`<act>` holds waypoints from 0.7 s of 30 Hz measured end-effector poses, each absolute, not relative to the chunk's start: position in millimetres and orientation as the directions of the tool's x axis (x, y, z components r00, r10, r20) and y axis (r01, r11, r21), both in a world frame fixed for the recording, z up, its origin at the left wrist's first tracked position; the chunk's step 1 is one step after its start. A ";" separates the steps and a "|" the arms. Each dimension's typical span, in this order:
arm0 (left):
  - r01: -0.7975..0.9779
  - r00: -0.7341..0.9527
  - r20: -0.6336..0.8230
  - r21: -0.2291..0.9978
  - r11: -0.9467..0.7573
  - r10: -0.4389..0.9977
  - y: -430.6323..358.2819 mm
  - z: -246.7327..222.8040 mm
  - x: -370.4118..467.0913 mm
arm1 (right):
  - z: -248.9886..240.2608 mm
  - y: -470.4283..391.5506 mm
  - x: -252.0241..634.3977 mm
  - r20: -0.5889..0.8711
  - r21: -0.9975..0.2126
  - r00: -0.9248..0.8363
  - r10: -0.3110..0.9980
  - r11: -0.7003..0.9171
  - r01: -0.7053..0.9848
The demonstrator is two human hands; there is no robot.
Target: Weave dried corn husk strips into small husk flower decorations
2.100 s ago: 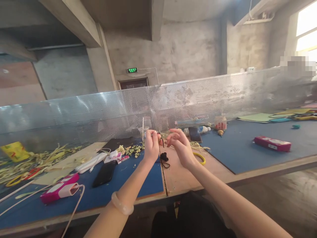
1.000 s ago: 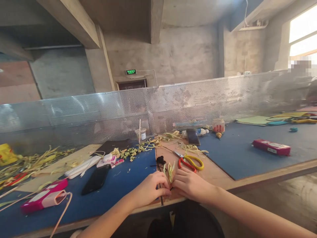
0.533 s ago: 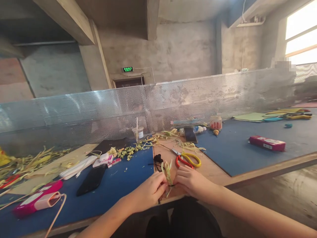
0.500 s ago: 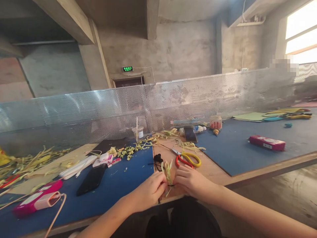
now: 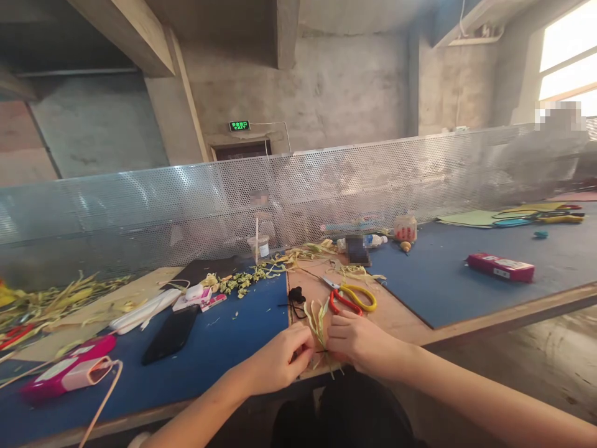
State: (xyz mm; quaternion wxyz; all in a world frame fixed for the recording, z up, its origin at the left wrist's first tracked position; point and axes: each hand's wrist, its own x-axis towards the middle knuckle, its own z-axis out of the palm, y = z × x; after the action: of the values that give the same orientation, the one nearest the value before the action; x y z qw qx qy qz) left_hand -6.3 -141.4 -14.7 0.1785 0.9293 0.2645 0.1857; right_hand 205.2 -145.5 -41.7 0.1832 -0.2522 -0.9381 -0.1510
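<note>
My left hand (image 5: 284,356) and my right hand (image 5: 355,342) meet at the near edge of the workbench (image 5: 401,320). Between their fingertips they pinch a small bunch of pale green leaf strips (image 5: 319,318) that stands upright, with a dark thread around its base. A clump of black thread (image 5: 295,297) lies just beyond it. Scissors with red and yellow handles (image 5: 349,298) rest right behind my right hand.
A black phone (image 5: 170,325), pink case (image 5: 69,371) and white items lie on the blue mat (image 5: 224,348) at left. Leaf scraps (image 5: 56,302) pile far left. A perforated metal screen (image 5: 326,186) runs along the back. A red box (image 5: 500,267) sits at right.
Both hands have come down from chest height to the near table edge, still working the leaf bunch and thread. The scissors now show behind my right hand.
</note>
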 end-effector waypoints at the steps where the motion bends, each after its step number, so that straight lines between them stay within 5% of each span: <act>1: 0.413 0.792 0.252 0.449 -0.792 0.556 -141.8 -14.0 -5.8 | -41.9 -145.7 205.1 0.422 0.179 -0.792 0.441 0.816 0.550; 8: 0.390 0.760 0.124 0.698 -0.601 0.638 -142.2 -13.0 -1.3 | -41.2 -155.8 203.9 0.393 0.062 -0.732 0.557 0.778 0.625; 13: 0.409 0.742 0.036 0.767 -0.495 0.669 -140.8 -12.8 0.3 | -42.8 -163.1 200.1 0.407 -0.037 -0.685 0.604 0.760 0.649; 21: 0.401 0.703 0.033 0.806 -0.434 0.710 -136.0 -18.0 1.3 | -51.3 -179.5 191.4 0.528 -0.481 -0.388 0.756 0.642 0.596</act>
State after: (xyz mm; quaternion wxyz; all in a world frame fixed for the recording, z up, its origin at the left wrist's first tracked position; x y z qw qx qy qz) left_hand 1.3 -136.0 -18.0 0.4118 0.8258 0.3364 0.1877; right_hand 191.4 -179.5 -51.3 0.3724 -0.4092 -0.8261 0.1069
